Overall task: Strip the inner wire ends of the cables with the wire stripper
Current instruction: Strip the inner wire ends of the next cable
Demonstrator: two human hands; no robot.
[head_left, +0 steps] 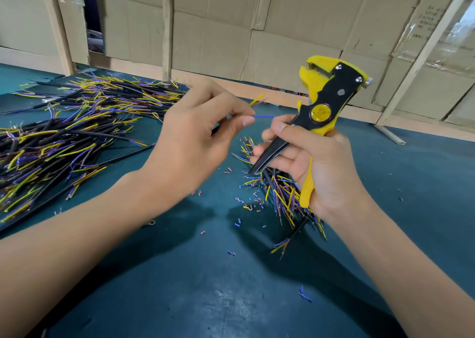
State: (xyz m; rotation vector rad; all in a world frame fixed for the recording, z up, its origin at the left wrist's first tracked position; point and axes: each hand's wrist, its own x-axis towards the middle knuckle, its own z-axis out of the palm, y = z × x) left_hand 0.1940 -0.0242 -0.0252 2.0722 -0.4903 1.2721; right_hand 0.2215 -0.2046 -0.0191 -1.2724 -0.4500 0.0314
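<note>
Cable (257, 106) pinched in left hand (195, 137), blue wire (263, 116) sticking out toward the wire stripper (326, 98).

Between strips, by the look of it: right hand (308, 163) wrapped round the stripper's handles, head raised above and clear of the wire, mouth apart. Next: lining the blue end up with the mouth, then squeezing. Heap of cables (77, 132) to the left, another bunch (282, 196) under the right hand, snipped bits (246, 204) on the green table (205, 286).

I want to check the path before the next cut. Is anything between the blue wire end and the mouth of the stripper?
Nothing visible blocks it. The left hand pinches the blue wire, whose tip points at the right hand. The stripper has its yellow mouth higher up, with only open air between.
</note>
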